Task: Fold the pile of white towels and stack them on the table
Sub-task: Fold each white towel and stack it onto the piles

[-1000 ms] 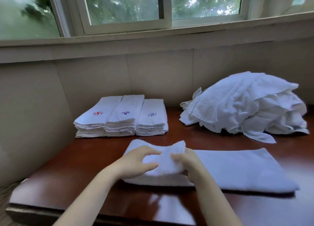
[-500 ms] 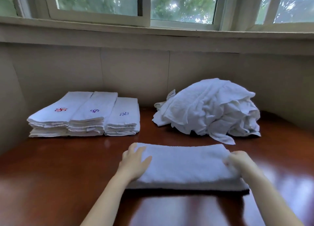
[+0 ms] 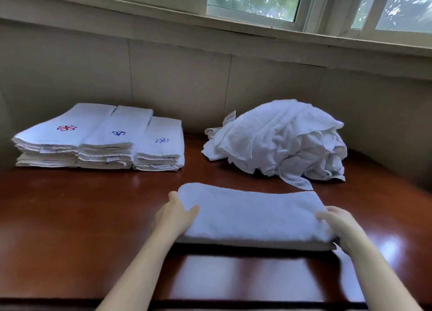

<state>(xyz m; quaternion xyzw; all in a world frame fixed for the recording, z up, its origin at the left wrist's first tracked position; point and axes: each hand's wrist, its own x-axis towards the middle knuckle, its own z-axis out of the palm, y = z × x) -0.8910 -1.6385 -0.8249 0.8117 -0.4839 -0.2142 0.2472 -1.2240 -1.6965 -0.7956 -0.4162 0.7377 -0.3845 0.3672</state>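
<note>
1. While both hands are on it, the folded white terry towel (image 3: 252, 217) lies as a long strip across the near part of the glossy red-brown wooden bench (image 3: 70, 217). The left hand (image 3: 177, 213) cups the left end with its thumb on top. The right hand (image 3: 339, 224) has its fingers curled over the right end. So the hands are well apart, each gripping one end.
2. Biggest risk imo: the strip is thick and fluffy and its layers are only resting on each other. Lift one end faster than the other and the top layer slides, so the next fold comes out crooked.
3. That bench looks polished and slick. Pushing instead of lifting could skate the whole strip sideways or toward the near edge.
4. Further back on the right, the loose heap of crumpled white towels (image 3: 280, 142) has a corner trailing toward the strip. It looks close but not touching. A wide swing of the right end could snag it and drag the heap.
5. Far left, three stacks of folded white towels (image 3: 100, 137) sit side by side with little embroidered marks on top. Land a bulky one off-centre and that stack probably leans.
</note>
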